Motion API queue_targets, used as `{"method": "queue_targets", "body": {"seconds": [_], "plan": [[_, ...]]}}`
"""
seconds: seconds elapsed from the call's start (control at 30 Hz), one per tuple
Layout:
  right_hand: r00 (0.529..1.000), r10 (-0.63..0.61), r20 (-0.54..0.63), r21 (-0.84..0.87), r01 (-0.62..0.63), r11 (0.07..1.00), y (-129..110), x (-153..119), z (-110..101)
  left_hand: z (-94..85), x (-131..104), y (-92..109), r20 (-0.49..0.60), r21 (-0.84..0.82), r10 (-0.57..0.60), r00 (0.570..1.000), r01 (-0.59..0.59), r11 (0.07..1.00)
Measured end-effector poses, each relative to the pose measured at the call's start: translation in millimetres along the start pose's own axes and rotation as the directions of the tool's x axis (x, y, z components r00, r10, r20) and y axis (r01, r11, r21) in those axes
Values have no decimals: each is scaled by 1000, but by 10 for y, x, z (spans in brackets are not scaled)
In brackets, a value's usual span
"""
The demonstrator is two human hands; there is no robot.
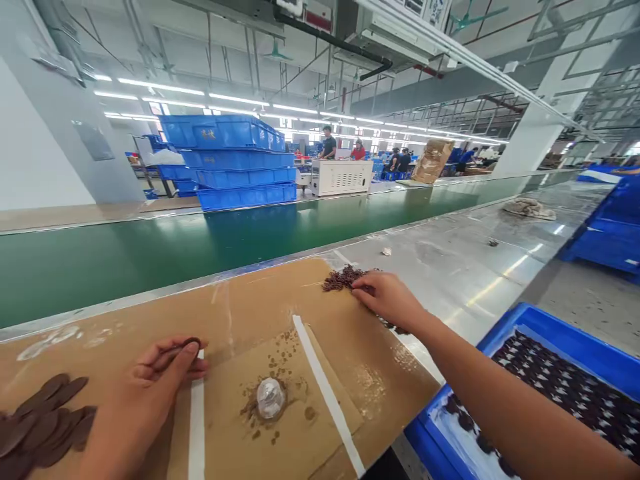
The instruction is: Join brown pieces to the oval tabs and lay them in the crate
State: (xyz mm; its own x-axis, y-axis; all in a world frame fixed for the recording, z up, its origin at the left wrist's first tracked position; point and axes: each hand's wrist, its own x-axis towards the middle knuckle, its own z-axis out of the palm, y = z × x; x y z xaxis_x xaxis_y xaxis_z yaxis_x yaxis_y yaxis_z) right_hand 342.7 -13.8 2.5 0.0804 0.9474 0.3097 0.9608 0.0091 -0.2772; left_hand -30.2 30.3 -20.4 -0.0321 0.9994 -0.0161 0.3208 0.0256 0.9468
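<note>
My left hand (160, 380) pinches a thin dark brown disc (192, 343) between thumb and fingers, above the brown board. My right hand (383, 293) is at the edge of a heap of small dark brown pieces (344, 277), its thumb and fingertips drawn together. Whatever is between those fingertips is too small to make out. More dark brown discs (47, 423) lie in a loose pile left of my left hand. Between the hands, a round silvery lump (271, 399) sits on the board, with brown crumbs around it.
The brown board (260, 293) carries white tape strips (325, 393). Beyond it runs a green conveyor belt (150, 250), with stacked blue crates (245, 177) behind. At lower right, a blue tray (525, 317) holds rows of dark pieces. A crumpled cloth (530, 208) lies on the metal table.
</note>
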Motion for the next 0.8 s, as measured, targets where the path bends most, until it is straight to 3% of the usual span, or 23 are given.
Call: {"method": "queue_targets", "body": {"seconds": [0.1,0.2,0.37,0.57,0.7,0.8], "plan": [[989,-64,133,-64,73,995,-108,439,225,62,-73,99,49,-128,-51,997,57,990],[973,-63,223,-93,85,992,-159,640,376,67,-80,78,75,-239,-48,996,65,969],[974,-6,226,13,4,1000,-171,613,414,72,-77,-14,171,-352,-32,985,91,932],[980,68,188,363,-134,922,-290,591,366,90,-88,-26,224,-440,-27,974,126,889],[987,-6,162,518,-80,852,-637,612,233,98,-77,-16,226,-445,-66,972,163,881],[986,-138,91,622,52,781,-906,505,135,111,-70,-9,222,-443,-65,973,160,882]]}}
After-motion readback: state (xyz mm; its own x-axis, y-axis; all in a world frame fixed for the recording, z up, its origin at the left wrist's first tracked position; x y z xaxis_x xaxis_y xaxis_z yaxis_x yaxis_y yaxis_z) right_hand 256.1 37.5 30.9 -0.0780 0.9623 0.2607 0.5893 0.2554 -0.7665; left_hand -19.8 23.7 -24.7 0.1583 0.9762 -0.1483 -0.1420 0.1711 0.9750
